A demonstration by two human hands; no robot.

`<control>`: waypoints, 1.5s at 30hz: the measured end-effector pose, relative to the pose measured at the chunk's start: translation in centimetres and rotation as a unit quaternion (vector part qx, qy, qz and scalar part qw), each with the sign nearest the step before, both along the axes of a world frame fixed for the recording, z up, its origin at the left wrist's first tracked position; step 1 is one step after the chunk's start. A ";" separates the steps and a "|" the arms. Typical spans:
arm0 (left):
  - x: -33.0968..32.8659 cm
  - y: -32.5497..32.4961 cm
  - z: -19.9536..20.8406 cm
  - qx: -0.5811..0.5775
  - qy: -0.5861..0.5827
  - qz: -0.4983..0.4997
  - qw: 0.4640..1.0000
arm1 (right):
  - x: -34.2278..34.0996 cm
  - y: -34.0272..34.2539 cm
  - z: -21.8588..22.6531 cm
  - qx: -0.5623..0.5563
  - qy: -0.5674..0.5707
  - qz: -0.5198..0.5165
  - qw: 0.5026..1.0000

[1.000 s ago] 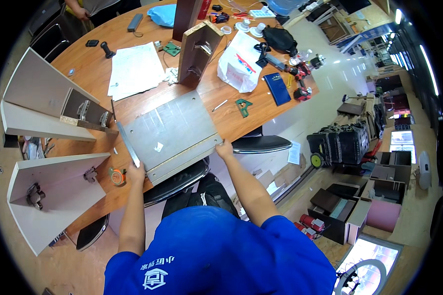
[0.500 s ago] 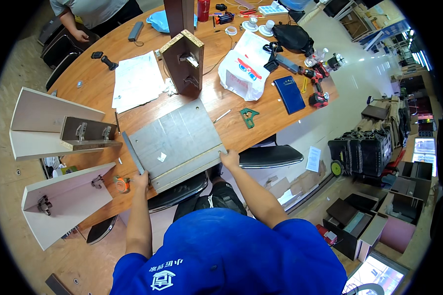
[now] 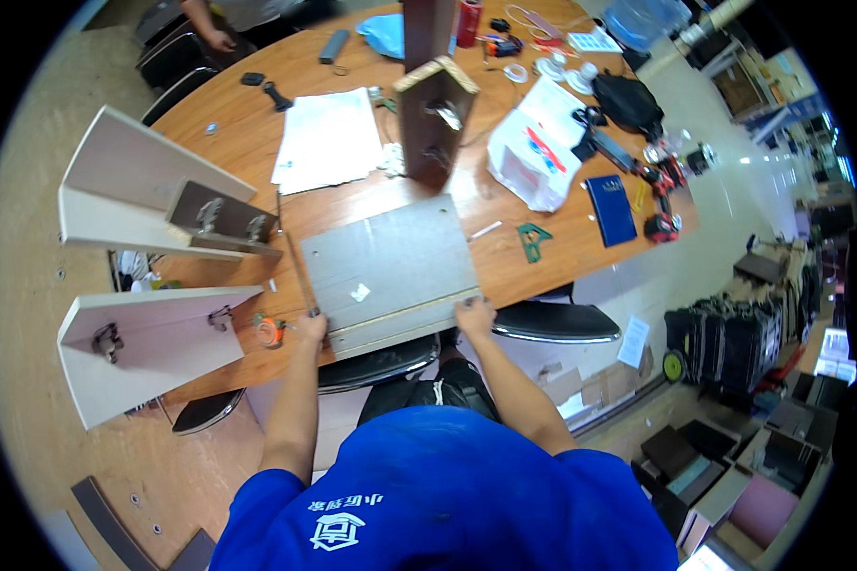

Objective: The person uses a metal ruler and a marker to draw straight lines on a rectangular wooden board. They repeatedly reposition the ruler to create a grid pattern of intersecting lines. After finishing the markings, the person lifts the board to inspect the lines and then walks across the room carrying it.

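Observation:
A flat grey panel (image 3: 390, 262) lies on the wooden table in front of me, a scrap of white paper on top. Across its near part runs a pale line, parallel to the near edge. My left hand (image 3: 311, 326) is closed round the near end of a narrow dark strip (image 3: 298, 271), which stretches along the panel's left side. At the panel's near right corner, my right hand (image 3: 474, 316) grips the edge with fingers curled. An orange tape measure (image 3: 270, 331) rests left of my left hand.
Pale hinged boards (image 3: 152, 347) stand at the left, and a brown hinged board (image 3: 436, 119) rises behind the panel. Papers (image 3: 328, 138), a green square (image 3: 533, 242), a blue notebook (image 3: 610, 209) and a white bag (image 3: 535, 157) occupy the table. A black chair (image 3: 557, 322) sits by its near edge.
My view has swung, so the table appears farther right. The strip now looks narrower along the panel's left side. Both hands keep their places at the near corners.

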State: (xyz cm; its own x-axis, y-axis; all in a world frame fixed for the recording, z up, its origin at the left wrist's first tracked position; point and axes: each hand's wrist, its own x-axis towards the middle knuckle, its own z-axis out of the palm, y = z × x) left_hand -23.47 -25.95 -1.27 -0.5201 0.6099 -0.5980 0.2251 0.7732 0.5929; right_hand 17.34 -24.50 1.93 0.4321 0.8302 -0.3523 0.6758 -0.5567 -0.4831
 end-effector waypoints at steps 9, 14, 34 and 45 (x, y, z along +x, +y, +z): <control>2.4 -0.6 0.1 0.027 0.064 -0.016 0.997 | 0.4 0.5 0.8 -0.172 -0.054 0.009 0.984; 5.9 -0.4 -1.0 -0.031 0.023 -0.025 0.999 | 5.9 -1.2 -4.3 -0.080 -0.064 -0.033 0.994; -3.4 3.5 2.3 0.033 -0.052 -0.059 0.996 | 6.7 -3.2 2.8 -0.074 0.685 -0.175 0.704; -3.4 3.5 -2.5 0.069 -0.197 -0.090 0.974 | -6.7 -3.0 -2.8 0.226 0.727 -0.457 0.460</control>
